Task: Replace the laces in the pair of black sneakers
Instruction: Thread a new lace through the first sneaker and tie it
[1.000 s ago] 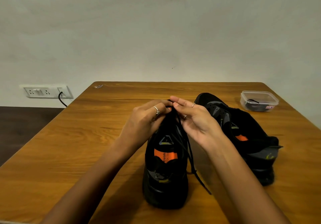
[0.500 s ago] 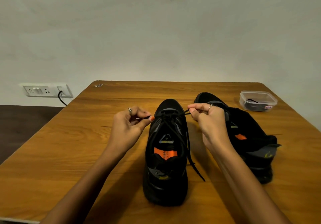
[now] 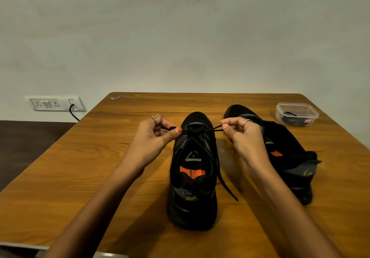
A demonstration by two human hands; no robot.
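Clear plastic tub [image 3: 297, 114] held a black lace. Both hands [image 3: 154, 135] [image 3: 243, 135], earlier together over the sneaker [image 3: 193, 169], now pinched its lace [image 3: 200, 131] ends apart.

You held the black lace [image 3: 200, 131] stretched taut across the toe end of the near black sneaker with the orange insole [image 3: 193, 177], your left hand [image 3: 154, 135] pinching one end, your right hand [image 3: 242, 135] pinching the other. A loose length of it trailed down onto the brown wooden table [image 3: 100, 167]. The second black sneaker [image 3: 286, 153] lay just right, a clear plastic lidded tub [image 3: 296, 114] beyond it
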